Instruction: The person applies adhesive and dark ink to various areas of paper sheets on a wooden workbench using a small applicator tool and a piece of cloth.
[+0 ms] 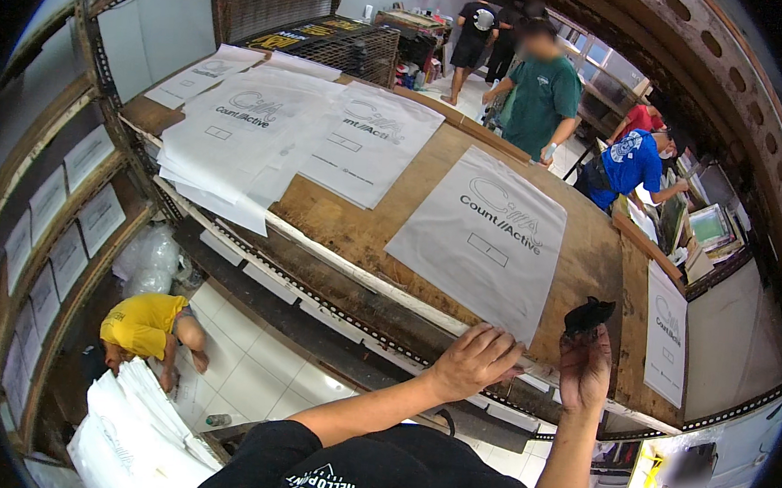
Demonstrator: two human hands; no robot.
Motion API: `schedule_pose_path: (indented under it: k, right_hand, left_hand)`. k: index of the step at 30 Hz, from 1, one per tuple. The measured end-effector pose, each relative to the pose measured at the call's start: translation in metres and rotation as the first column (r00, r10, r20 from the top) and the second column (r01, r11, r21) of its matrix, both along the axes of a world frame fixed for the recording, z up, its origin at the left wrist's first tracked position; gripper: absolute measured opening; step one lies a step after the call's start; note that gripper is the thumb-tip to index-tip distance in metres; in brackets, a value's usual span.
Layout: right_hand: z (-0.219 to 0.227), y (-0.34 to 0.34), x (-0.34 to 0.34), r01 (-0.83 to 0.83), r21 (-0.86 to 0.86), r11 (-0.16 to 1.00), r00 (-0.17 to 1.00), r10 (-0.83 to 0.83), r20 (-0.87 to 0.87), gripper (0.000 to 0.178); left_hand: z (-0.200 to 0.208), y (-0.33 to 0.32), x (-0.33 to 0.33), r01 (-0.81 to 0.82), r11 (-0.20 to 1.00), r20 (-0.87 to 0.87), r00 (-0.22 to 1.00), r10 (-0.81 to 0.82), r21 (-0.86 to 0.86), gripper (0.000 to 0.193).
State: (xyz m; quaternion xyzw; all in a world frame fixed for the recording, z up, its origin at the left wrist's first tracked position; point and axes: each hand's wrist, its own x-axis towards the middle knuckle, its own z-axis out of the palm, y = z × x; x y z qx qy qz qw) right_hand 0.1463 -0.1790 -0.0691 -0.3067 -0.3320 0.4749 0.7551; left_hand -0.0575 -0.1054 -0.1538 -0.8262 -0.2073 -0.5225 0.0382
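Observation:
My left hand (478,361) is at the table's near edge, fingers bent over the near edge of a translucent white printed plastic sheet (446,234). Its fingers are closed there, the thumb below them. The sheet lies flat, with black lettering and a small rectangle printed on it. To its right my ink-smudged right hand (585,362) is raised, closed around a crumpled black rag (589,316). The rag is apart from the sheet. Both hands are over the front edge of the worn wooden table (591,231).
Similar sheets (246,116) pile up at the table's left; another printed sheet (666,336) lies at the right end. Beyond the table stands a person in green (546,96), with a person in blue (628,165) bending nearby. At lower left a person in yellow (143,325) crouches by stacked sheets (138,430).

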Motion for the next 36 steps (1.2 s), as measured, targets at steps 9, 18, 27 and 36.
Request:
schedule_pose_path:
  k: [9, 18, 27, 36]
  right_hand:
    - [0.008, 0.003, -0.003, 0.008, -0.017, 1.000, 0.999, -0.007, 0.042, 0.039]
    - [0.009, 0.002, -0.005, 0.008, -0.063, 0.998, 1.000, -0.007, 0.007, 0.041]
    - [0.027, 0.009, -0.013, 0.033, -0.027, 0.999, 0.997, -0.030, 0.073, 0.037]
    - [0.028, 0.009, -0.001, -0.018, -0.050, 0.999, 0.997, 0.022, 0.078, 0.027]
  left_hand:
    - [0.000, -0.001, 0.002, 0.009, 1.000, -0.004, 1.000, -0.009, -0.028, 0.044]
    - [0.000, 0.000, 0.003, 0.010, 1.000, 0.012, 1.000, -0.009, -0.026, 0.044]
    - [0.003, 0.003, 0.004, -0.020, 1.000, 0.018, 1.000, 0.020, 0.003, 0.047]
    - [0.008, 0.000, 0.004, -0.030, 1.000, 0.011, 1.000, 0.030, 0.007, 0.044]
